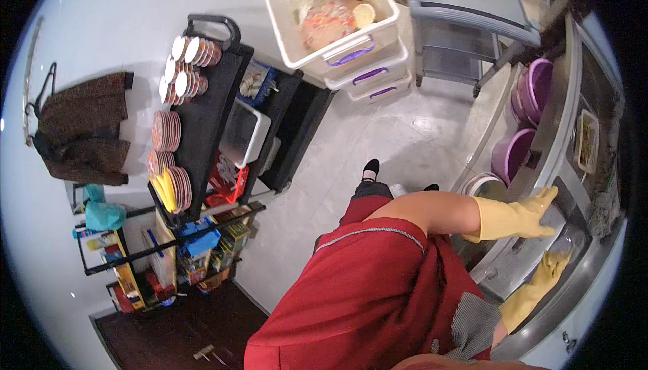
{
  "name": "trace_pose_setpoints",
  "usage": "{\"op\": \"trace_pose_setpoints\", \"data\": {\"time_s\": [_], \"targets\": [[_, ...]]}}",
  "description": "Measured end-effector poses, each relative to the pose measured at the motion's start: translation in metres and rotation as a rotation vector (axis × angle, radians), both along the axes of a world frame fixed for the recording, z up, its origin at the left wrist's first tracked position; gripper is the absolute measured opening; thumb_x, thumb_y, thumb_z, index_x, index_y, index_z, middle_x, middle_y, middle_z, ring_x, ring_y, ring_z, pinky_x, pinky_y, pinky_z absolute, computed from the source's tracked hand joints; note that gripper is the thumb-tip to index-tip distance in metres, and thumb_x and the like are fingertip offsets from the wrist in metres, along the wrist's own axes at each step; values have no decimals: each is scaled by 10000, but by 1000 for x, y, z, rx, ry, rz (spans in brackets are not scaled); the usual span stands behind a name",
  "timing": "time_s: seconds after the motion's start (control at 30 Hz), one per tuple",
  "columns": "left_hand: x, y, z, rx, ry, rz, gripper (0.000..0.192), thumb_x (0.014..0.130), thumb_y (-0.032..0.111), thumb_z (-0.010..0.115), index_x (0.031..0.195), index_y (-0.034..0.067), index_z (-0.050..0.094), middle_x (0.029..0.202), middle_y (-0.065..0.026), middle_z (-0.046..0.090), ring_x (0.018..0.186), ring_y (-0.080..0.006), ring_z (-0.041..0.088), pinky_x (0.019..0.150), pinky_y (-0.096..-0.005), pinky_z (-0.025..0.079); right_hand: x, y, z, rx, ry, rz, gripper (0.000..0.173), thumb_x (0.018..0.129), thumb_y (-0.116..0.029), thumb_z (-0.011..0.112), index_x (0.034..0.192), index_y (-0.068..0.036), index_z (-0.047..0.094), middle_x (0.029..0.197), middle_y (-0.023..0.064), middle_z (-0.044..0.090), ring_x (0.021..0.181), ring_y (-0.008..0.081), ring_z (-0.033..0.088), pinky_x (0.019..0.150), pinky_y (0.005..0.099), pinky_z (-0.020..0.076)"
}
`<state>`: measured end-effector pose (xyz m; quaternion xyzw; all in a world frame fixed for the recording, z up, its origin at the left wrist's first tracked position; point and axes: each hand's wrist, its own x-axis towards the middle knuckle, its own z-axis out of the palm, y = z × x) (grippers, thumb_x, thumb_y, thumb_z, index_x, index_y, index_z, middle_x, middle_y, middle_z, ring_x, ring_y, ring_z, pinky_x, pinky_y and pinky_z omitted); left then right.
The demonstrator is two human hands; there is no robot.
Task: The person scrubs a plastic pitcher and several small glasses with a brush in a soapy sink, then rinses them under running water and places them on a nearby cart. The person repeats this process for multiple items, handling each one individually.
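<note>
My left hand (524, 215), in a yellow rubber glove, reaches over the front rim of a stainless steel sink (493, 271). Its thumb and fingers are spread, and no object shows in its grasp. Lower in the picture, my right hand (542, 285), gloved the same way, is down in the basin with its fingers bent. Something shiny and clear lies by those fingertips; whether it is water or a vessel, and whether I hold it, I cannot tell. Beyond the left hand, a rectangular tub of food bits (587, 141) sits at the sink's far side.
Purple buckets (511, 155) stand below the sink's front. Behind me are stacked white bins (331, 64) with food waste and a grey cart (471, 21). A black trolley (202, 132) carries stacked bowls (195, 84) and plates (167, 131). Shelves (177, 248) hold boxes; a jacket (83, 127) hangs nearby.
</note>
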<state>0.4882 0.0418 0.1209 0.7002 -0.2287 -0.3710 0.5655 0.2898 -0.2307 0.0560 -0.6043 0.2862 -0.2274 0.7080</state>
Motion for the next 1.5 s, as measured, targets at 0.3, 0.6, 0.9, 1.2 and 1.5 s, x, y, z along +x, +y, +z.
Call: {"op": "trace_pose_setpoints", "data": {"time_s": [0.3, 0.6, 0.9, 1.2, 1.5], "targets": [[55, 146, -61, -576, 409, 605, 1033, 903, 281, 778, 1657, 102, 96, 1431, -241, 560, 1309, -335, 575, 1089, -428, 472, 214, 269, 48, -71, 325, 503, 426, 1024, -306, 678, 1348, -32, 631, 953, -49, 671, 697, 36, 522, 604, 188, 390], [11, 554, -98, -290, 539, 1445, 624, 1004, 486, 650, 1446, 94, 447, 1291, -165, 666, 946, -298, 741, 804, -408, 602, 236, 528, 59, 230, 417, 1057, 449, 1061, -183, 578, 1473, -21, 503, 1227, 108, 721, 933, 146, 700, 877, 302, 556], [13, 843, -112, -86, 446, 1791, 557, 1033, 432, 590, 1446, 64, 523, 1391, -145, 587, 1241, -295, 598, 975, -455, 507, 212, 565, 62, 244, 646, 1017, 396, 1043, -191, 596, 1408, -39, 587, 1197, 81, 737, 955, 126, 692, 889, 276, 557], [72, 694, -179, 80, 711, 1590, 551, 1054, 417, 521, 1481, 72, 477, 1517, -130, 493, 1362, -290, 517, 1101, -467, 408, 126, 427, 64, 141, 540, 421, 342, 1032, -172, 597, 1357, -65, 626, 1152, 64, 753, 931, 124, 694, 892, 297, 558], [66, 369, -159, 176, 486, 674, 570, 1023, 302, 663, 1481, 33, 456, 1468, -151, 526, 1316, -305, 556, 1089, -423, 475, -37, 145, 6, -97, 493, -510, 267, 1031, -83, 525, 1272, -47, 635, 1063, 49, 762, 859, 108, 665, 803, 262, 533]]}}
